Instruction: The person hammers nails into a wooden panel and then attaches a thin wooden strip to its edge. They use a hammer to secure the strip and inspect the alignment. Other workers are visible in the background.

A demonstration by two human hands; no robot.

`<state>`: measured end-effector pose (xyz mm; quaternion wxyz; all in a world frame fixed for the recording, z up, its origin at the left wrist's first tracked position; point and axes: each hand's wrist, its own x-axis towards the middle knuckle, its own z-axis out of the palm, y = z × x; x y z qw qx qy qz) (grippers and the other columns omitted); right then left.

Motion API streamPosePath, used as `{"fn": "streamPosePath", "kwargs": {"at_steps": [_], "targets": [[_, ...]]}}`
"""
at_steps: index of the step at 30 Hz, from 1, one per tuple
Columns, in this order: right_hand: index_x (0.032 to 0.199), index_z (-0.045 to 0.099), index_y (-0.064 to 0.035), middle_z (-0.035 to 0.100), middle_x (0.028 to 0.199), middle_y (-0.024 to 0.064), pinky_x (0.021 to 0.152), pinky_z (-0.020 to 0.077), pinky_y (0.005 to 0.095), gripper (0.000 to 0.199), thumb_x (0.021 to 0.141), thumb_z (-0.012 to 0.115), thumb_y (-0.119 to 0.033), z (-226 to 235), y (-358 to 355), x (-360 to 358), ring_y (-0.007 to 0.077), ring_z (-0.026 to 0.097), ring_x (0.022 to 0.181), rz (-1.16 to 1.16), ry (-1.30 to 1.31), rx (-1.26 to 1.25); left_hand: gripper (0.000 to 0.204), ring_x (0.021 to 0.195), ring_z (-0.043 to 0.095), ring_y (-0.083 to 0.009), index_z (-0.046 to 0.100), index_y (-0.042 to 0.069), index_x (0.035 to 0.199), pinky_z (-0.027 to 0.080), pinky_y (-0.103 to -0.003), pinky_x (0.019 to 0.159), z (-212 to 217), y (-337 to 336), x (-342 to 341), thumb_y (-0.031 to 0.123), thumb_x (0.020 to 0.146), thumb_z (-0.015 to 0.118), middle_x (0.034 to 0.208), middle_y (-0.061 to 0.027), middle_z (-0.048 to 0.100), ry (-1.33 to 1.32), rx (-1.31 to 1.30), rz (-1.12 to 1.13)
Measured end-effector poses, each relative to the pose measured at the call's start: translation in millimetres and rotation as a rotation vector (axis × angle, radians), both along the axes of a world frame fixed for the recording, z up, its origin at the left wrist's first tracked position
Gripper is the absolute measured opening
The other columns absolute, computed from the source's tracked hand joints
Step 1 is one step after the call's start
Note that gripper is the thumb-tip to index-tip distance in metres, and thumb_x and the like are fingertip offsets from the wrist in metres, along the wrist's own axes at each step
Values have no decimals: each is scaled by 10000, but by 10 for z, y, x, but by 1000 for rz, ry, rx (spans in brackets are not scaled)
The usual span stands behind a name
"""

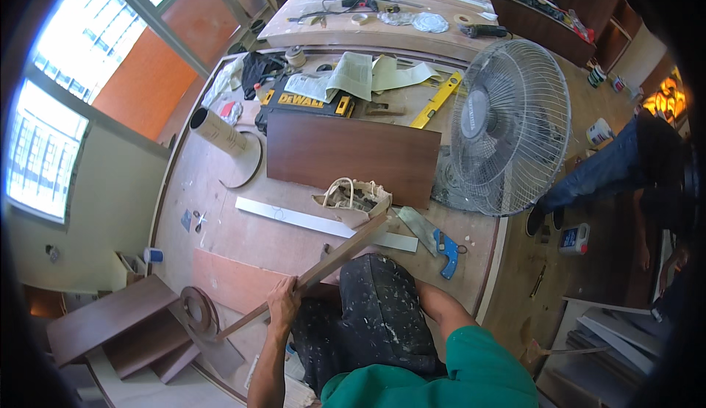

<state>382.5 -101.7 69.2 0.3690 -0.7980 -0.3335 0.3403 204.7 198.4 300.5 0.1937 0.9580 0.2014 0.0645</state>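
My left hand (pixel 283 301) is closed around a long narrow wooden strip (pixel 342 252). The strip slants from the lower left up to a torn bag of small metal parts (pixel 353 201) on the plywood work table (pixel 180 220). Of my right arm only the bare forearm (pixel 443 309) shows. It passes behind my dark, paint-spotted trouser leg, which hides the right hand. Just beyond my knee lie a handsaw (pixel 434 240) with a blue handle and a flat white strip (pixel 323 224). A pinkish sheet (pixel 232 279) lies left of the wooden strip.
A large brown panel (pixel 353 154) leans on a black toolbox (pixel 301 106). A standing fan (pixel 507 125) and a yellow spirit level (pixel 437 101) are at the right. Brown boards (pixel 121 323) are stacked lower left. A person in jeans (pixel 599 162) stands off to the right.
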Motion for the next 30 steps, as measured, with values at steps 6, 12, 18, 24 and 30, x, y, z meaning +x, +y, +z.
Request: {"fn": "streamPosePath", "kwargs": {"at_steps": [6, 12, 18, 24, 30], "targets": [[1030, 713, -39, 759, 967, 191, 801, 557, 470, 280, 974, 621, -297, 87, -101, 114, 353, 736, 909, -8, -82, 35, 243, 831, 683, -390, 701, 5, 1021, 526, -441, 740, 162, 33, 101, 163, 862, 795, 889, -196, 686, -2, -23, 37], [1100, 709, -59, 758, 1003, 206, 829, 557, 499, 299, 964, 621, -310, 402, -490, 81, 397, 732, 943, 82, -199, -140, 248, 836, 683, -395, 698, -2, 1029, 528, -444, 745, 114, 35, 59, 165, 869, 786, 893, -202, 685, -25, -28, 5], [1184, 701, -91, 745, 1008, 228, 831, 549, 531, 380, 965, 654, -397, 894, -1243, -174, 445, 712, 946, 30, -91, -448, 222, 903, 696, -389, 697, 30, 1050, 540, -473, 778, 117, 114, 33, 173, 889, 752, 941, -182, 721, 36, 7, 1], [1089, 684, -53, 728, 934, 222, 797, 530, 525, 398, 949, 723, -424, 1472, -1944, -624, 445, 704, 913, -384, -15, -423, 223, 880, 687, -375, 680, 52, 1019, 531, -476, 768, -29, 138, 85, 206, 880, 764, 908, -164, 708, -25, 24, -47], [1060, 612, -31, 621, 764, 142, 688, 508, 399, 392, 962, 734, -390, 1851, -2062, -810, 268, 663, 716, -614, -74, -170, 218, 898, 686, -369, 669, 54, 994, 528, -471, 776, -26, 152, 2, 210, 874, 764, 904, -158, 707, -65, 2, -42]]}}
